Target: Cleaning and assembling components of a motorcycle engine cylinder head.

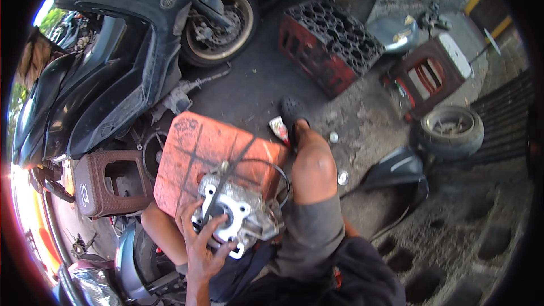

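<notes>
My left hand (201, 243) grips a silvery cast-metal engine part (258, 207) with fingers spread along its left edge and across its pale flat flange. The flange has bolt holes and a central opening, where one fingertip rests. The engine part lies between my knees at the near edge of an orange plastic stool (221, 141). A thin dark cable (288, 178) loops beside it over the stool. My right hand does not show; only a bit of skin appears beside my right thigh.
A dark motorcycle (107, 79) stands at the left, above a brown plastic stool (93, 187). Ahead is a red bottle crate (317, 59). Toward the right are another brown stool (442, 79), a wheel (450, 130) and a black fairing panel (396, 170). A small packet (279, 129) lies by my foot.
</notes>
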`<state>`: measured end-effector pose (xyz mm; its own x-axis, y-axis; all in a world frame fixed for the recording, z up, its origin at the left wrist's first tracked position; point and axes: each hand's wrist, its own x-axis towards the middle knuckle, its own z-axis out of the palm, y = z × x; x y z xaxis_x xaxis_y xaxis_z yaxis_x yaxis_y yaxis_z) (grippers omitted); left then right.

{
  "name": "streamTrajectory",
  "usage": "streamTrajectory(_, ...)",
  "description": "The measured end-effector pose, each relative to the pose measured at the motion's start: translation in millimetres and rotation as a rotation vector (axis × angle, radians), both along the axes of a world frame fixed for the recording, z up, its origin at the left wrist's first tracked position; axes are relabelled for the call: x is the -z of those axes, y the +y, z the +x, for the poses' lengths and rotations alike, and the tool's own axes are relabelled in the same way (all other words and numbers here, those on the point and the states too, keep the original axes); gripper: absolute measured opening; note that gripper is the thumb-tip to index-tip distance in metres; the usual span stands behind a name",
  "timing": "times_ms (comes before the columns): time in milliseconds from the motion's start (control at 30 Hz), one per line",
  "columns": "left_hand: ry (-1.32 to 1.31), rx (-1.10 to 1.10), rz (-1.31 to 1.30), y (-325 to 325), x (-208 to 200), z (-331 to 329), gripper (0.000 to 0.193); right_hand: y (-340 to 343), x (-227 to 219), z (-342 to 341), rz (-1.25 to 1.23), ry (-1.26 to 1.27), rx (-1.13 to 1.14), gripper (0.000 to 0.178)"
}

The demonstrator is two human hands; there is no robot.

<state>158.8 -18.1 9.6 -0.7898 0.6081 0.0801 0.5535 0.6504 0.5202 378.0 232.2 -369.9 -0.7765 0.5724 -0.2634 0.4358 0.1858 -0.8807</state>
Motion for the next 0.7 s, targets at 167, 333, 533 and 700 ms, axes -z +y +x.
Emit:
streamTrajectory(167, -0.011, 0.001, 0.047, 3, 3, 1, 0.06, -5, 12, -45, -0.114, 0.154, 0.001, 0.021)
streamTrajectory(333, 0.0, -0.038, 0.067, 13, -1, 4, 0.059, 24, 25, -37, -0.309, 0.261, 0.024, 0.022)
streamTrajectory(533, -0.001, -0.017, 0.092, 11, 3, 0, 0.056, 31, 43, -42, -0.571, 0.357, 0.092, 0.023)
streamTrajectory(700, 0.013, 0.038, 0.106, 5, 7, 0, 0.058, 51, 61, -63, -0.78, 0.362, 0.258, 0.023)
